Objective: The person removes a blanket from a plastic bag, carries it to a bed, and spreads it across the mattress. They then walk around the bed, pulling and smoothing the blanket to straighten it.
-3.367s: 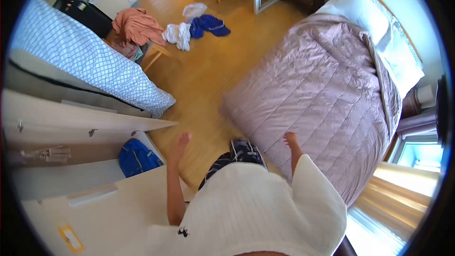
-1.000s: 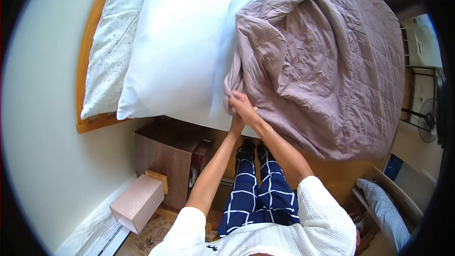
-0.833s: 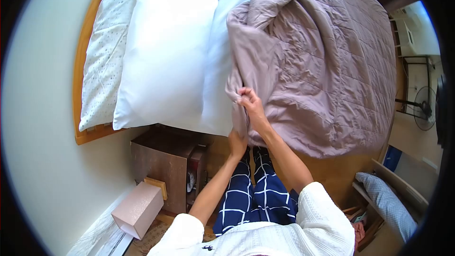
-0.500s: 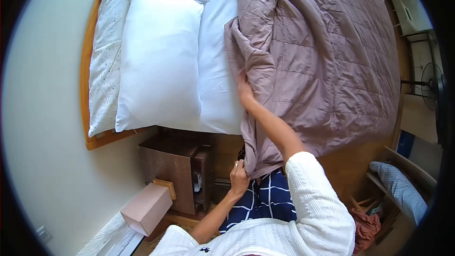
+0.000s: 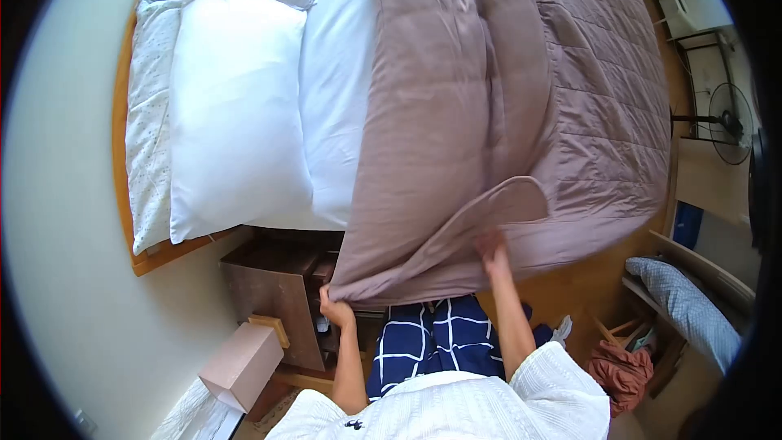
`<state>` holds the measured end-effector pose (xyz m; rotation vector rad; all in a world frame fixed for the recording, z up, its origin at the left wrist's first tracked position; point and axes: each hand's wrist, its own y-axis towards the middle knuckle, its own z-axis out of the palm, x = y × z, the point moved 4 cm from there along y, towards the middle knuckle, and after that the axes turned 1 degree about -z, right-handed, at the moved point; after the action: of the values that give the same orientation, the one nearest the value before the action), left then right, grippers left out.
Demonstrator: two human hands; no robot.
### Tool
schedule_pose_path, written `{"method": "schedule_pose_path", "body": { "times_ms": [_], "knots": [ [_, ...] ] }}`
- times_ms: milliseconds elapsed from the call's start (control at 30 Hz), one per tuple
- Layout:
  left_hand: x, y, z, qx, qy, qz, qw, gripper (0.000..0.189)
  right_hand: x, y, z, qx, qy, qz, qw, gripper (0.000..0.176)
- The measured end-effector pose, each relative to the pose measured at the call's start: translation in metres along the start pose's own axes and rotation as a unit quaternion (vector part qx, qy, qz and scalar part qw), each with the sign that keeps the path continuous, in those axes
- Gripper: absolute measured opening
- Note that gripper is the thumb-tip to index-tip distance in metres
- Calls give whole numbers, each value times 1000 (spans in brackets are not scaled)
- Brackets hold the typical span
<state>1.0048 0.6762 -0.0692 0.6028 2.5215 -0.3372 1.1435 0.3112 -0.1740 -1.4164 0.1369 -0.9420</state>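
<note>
A mauve quilted comforter covers the right part of the bed, with a smooth band along its near-pillow side. My left hand is closed on the comforter's near corner, pulling the cloth taut beside the nightstand. By the comforter's near edge, my right hand is against the cloth, its fingers smeared by motion. Just above that hand a flap of the comforter is folded over in a rounded loop. White sheet shows between the comforter and a white pillow.
At the lower left stand a dark brown nightstand and a pinkish box-shaped lampshade. A wooden bed frame runs along the wall. To the right are a black fan, a grey-blue patterned cushion and a rust-coloured cloth.
The bunched comforter has spread out flatter, its edge now nearer the pillows. My left hand moved left with the corner. My right hand came back toward me and to the right.
</note>
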Motion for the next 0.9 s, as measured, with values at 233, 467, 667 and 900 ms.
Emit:
{"method": "schedule_pose_path", "body": {
  "times_ms": [233,467,667,900],
  "knots": [
    [33,-45,-12,-28,66,-54,996,22,-7,14,-25,-12,35,19,999,108],
    [68,-56,10,-48,-447,-385,806,30,14,62,-4,-238,-488,-108,833,64],
    [40,-48,8,-6,-408,-335,849,30,90,-41,-34,49,-250,-154,955,21],
    [-3,-73,-41,148,41,172,973,15,146,-86,-233,-289,-561,-215,745,25]
  ]
}}
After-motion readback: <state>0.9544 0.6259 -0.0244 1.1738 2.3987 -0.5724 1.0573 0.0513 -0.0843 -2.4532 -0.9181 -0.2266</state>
